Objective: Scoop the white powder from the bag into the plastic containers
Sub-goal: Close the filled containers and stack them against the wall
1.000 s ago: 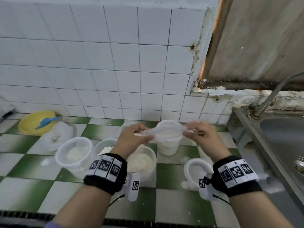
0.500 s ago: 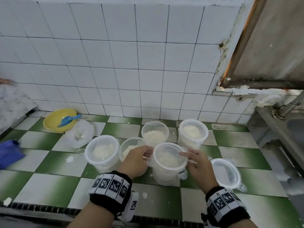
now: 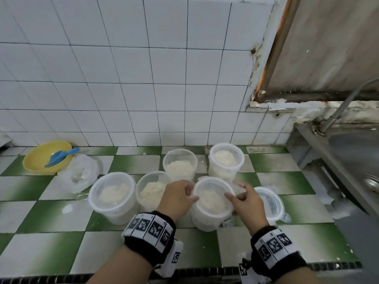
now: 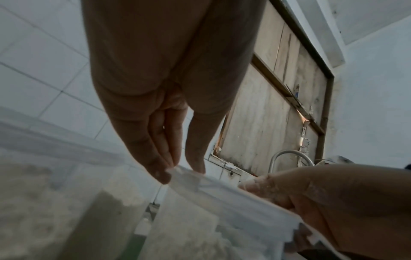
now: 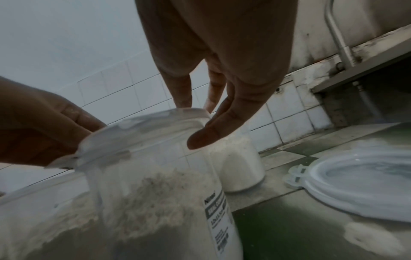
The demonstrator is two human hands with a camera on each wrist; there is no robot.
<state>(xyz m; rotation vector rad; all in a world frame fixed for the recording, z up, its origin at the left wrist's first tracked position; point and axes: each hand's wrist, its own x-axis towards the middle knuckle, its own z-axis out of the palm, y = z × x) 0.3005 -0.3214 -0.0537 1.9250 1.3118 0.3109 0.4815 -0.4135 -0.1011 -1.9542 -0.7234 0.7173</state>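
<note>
Several clear plastic containers of white powder stand on the green-and-white tiled counter. On the front container [image 3: 207, 220] lies a clear lid [image 3: 213, 193]. My left hand [image 3: 180, 195] pinches the lid's left rim between thumb and fingertips [image 4: 164, 174]. My right hand [image 3: 244, 199] holds the right rim, fingers curved over it, thumb [image 5: 209, 135] on its side. The other containers [image 3: 111, 195] [image 3: 152, 191] [image 3: 180, 163] [image 3: 225, 158] stand close behind and left. The crumpled clear bag [image 3: 82, 175] lies at the left. A blue scoop [image 3: 59, 157] rests in a yellow bowl [image 3: 39, 162].
A loose lid [image 3: 270, 203] lies right of the front container, also in the right wrist view as a lid [image 5: 360, 184]. A steel sink [image 3: 348, 152] with a tap [image 3: 344, 105] is at the right. Spilt powder [image 3: 66, 209] dots the tiles. The white tiled wall [image 3: 143, 78] stands behind.
A second ago both hands held the lid up in the air. They have brought it down onto the front container and now hold its rim there.
</note>
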